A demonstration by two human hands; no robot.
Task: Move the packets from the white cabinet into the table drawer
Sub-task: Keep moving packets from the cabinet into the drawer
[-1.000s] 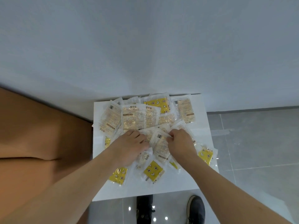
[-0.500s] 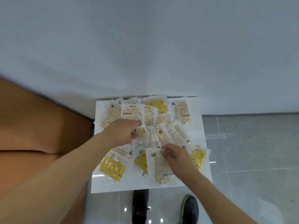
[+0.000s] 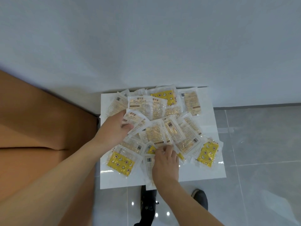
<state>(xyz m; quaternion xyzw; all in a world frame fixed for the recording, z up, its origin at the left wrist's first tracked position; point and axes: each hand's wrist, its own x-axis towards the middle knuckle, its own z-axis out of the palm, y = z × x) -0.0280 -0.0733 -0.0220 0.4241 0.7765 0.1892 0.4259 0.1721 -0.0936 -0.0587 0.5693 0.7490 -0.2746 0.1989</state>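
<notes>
Packets in clear plastic (image 3: 154, 134), some yellow-printed, lie heaped on the white cabinet top (image 3: 211, 167). Your left hand (image 3: 114, 129) pinches one cream packet (image 3: 134, 118); your right hand (image 3: 165, 160) presses, fingers curled, on others. Gather overlapping ones into one firm stack, since the slick film probably slips.

The right hand (image 3: 165, 162) covers most of a clear packet (image 3: 148, 167) at the white cabinet top's (image 3: 211, 170) near edge. The left hand's (image 3: 112, 130) fingertips are hidden under packets. Packet print is unreadably small.
</notes>
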